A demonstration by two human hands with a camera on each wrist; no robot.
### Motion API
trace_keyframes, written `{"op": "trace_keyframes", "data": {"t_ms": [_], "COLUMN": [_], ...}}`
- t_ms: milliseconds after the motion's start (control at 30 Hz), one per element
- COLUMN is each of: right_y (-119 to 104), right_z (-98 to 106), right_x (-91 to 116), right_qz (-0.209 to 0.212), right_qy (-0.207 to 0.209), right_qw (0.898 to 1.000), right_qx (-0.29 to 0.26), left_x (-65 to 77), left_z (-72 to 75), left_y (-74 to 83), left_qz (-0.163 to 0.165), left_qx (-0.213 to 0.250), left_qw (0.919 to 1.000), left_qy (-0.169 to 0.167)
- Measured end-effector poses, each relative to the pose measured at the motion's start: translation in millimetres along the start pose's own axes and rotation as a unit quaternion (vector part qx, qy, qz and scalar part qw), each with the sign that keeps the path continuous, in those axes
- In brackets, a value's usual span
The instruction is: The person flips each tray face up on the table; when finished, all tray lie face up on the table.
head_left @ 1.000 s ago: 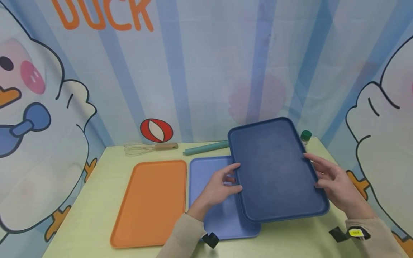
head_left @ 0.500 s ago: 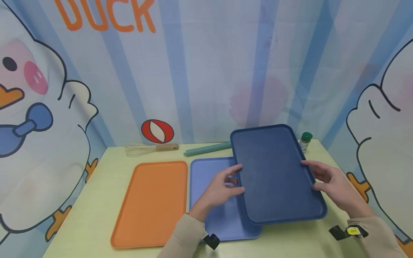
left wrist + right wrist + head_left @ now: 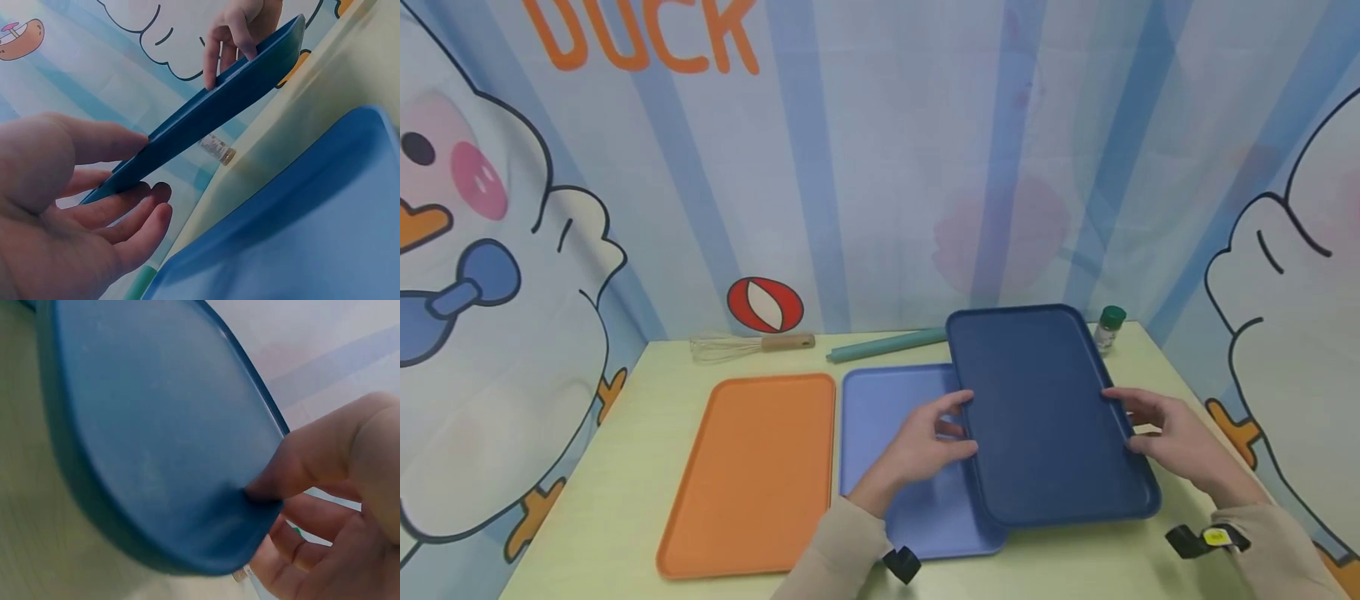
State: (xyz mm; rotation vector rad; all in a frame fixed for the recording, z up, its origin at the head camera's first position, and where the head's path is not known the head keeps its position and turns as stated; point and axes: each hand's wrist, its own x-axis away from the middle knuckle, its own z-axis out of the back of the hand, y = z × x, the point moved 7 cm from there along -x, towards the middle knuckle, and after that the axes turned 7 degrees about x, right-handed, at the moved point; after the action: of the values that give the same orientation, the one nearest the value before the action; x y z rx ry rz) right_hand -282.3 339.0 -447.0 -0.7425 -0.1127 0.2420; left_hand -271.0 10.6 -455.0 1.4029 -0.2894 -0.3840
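A dark blue tray is held above the table by both hands, one at each long side. My left hand pinches its left rim, thumb on the upper side and fingers beneath, as the left wrist view shows. On the opposite rim my right hand grips with the thumb inside the edge and fingers under it. Below and to the left lies a lighter blue tray, its right part covered by the dark one. An orange tray rests flat further left.
Along the back edge of the pale yellow table lie a whisk with a wooden handle and a green rolling pin, its right end hidden. A small green-capped jar stands at the back right. A printed curtain hangs behind.
Both hands have lowered the dark blue tray a little, and its left side has shifted right. Its far edge now sits lower and straighter, showing more of the jar. The other trays have not moved.
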Motion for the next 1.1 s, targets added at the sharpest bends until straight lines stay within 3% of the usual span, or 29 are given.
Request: {"op": "trace_keyframes", "data": {"t_ms": [300, 700, 1100], "right_y": [10, 22, 31], "right_z": [-1, -3, -8], "right_x": [5, 8, 10], "right_qz": [-0.011, -0.034, -0.051], "right_qy": [-0.011, -0.04, -0.03], "right_qw": [0.997, 0.994, 0.991], "right_qx": [0.071, 0.101, 0.121], "left_x": [-3.2, -5.0, -2.8], "left_z": [-13.9, -29.8, -41.5], "left_y": [-6.0, -9.4, -11.4], "left_qz": [0.008, 0.013, 0.043], "left_qx": [0.0, -0.016, 0.008], "left_qw": [0.9999, 0.9998, 0.999], "left_qy": [0.007, 0.006, -0.001]}}
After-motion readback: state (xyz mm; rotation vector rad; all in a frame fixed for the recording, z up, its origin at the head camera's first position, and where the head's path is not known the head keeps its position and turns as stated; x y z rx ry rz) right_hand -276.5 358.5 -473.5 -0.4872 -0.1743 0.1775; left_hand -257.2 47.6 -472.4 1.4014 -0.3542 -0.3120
